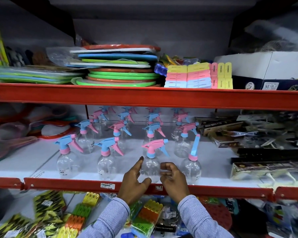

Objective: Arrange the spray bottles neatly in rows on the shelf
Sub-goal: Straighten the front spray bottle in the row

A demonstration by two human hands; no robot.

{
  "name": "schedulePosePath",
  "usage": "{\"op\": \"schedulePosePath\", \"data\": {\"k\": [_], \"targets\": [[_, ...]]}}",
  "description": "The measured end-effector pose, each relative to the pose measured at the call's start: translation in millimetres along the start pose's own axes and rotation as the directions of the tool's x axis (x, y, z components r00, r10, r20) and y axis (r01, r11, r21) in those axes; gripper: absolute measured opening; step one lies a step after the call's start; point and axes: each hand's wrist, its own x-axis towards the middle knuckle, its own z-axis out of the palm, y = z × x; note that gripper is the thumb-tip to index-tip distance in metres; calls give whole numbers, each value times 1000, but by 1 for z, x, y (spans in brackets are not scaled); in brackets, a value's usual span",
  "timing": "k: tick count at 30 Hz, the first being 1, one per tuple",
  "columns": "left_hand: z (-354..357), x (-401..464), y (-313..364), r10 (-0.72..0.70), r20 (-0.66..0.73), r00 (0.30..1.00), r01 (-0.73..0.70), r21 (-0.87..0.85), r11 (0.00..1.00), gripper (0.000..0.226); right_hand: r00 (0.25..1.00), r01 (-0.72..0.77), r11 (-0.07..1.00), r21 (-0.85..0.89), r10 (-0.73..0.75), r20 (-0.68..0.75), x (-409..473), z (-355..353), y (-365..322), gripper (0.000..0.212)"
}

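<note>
Clear spray bottles with pink and blue trigger heads stand in four columns on the white middle shelf (41, 162). The front row holds a blue-headed bottle (67, 162), a second one (107, 164), a pink-headed bottle (150, 166) and a bottle (192, 166) whose blue head points away. My left hand (136, 179) is open, its spread fingers at the lower left side of the pink-headed bottle. My right hand (172, 177) has its fingers curled right beside that bottle's right side, with nothing visibly in them. More bottles (151, 133) stand behind.
A red shelf rail (76, 183) runs just under my hands. Boxed goods (265, 167) crowd the shelf's right end and plastic items (10, 141) the left. Stacked round mats (120, 73) lie on the shelf above, and packs of clothes pegs (144, 219) lie below.
</note>
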Motion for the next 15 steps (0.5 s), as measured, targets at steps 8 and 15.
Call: {"op": "schedulePosePath", "data": {"k": [8,15], "targets": [[0,2,-4,-4,3,1000,4,18,1000,85,1000,17,999,29,-17,-10,-2,1,-1,35],[0,4,-10,-8,1,1000,8,16,1000,85,1000,18,999,30,-17,-3,-2,0,0,35]]}}
